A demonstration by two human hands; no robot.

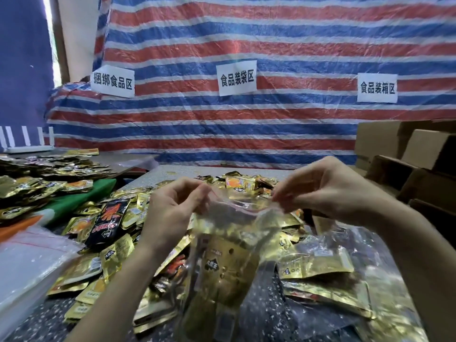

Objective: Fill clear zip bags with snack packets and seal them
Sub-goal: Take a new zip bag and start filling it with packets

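Note:
A clear zip bag [229, 262] hangs in front of me above the table, with gold snack packets inside it. My left hand [170, 208] pinches the left end of its red zip strip. My right hand [328, 191] pinches the right end of the strip. The bag's mouth sags between the two hands and I cannot tell whether it is sealed. A heap of loose gold packets [118, 245] covers the table under and behind the bag, with a black packet [109, 222] among them.
A stack of clear zip bags [32, 257] lies at the left edge. More packets [37, 183] sit on a side table at the left. Cardboard boxes [414, 156] stand at the right. A striped tarp [246, 119] with paper signs hangs behind.

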